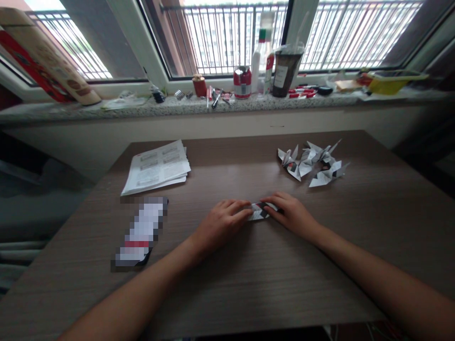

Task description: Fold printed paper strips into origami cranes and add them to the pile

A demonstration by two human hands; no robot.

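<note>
A small folded piece of printed paper (259, 211) lies on the brown table between my two hands. My left hand (227, 218) grips its left end, thumb and fingers closed on the edge. On the other end, my right hand (289, 210) pinches the paper between thumb and fingers. The fingers cover both ends of the paper, so its full outline is hidden. Beyond my right hand sit several folded paper cranes (313, 161), made of similar printed paper.
A stack of printed sheets (158, 163) lies at the table's back left, with a blurred-out phone (142, 232) nearer me. Along the granite windowsill (135, 110) stand a red can (242, 83), a dark drink cup (284, 71), a clear bottle (260, 61) and a yellow basket (387, 84).
</note>
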